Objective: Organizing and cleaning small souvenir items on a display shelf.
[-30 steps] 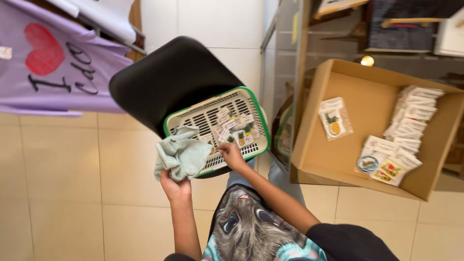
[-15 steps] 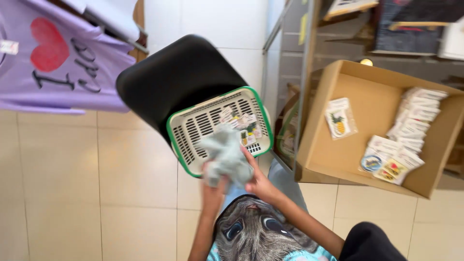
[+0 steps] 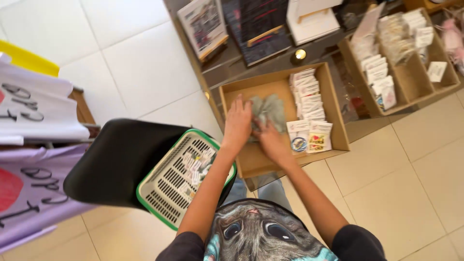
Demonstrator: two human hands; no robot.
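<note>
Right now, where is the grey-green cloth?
In the head view, the cloth lies inside the open cardboard box, left of the row of small packets, with both the left hand and right hand on it.

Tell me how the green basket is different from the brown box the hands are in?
The basket is pale plastic with a green rim and slotted holes; the box is plain brown cardboard with solid walls. The basket rests on a black chair; the box sits by a shelf. Both hands, left hand and right hand, press a grey cloth inside the box, not the basket. Both hold small packets.
</note>
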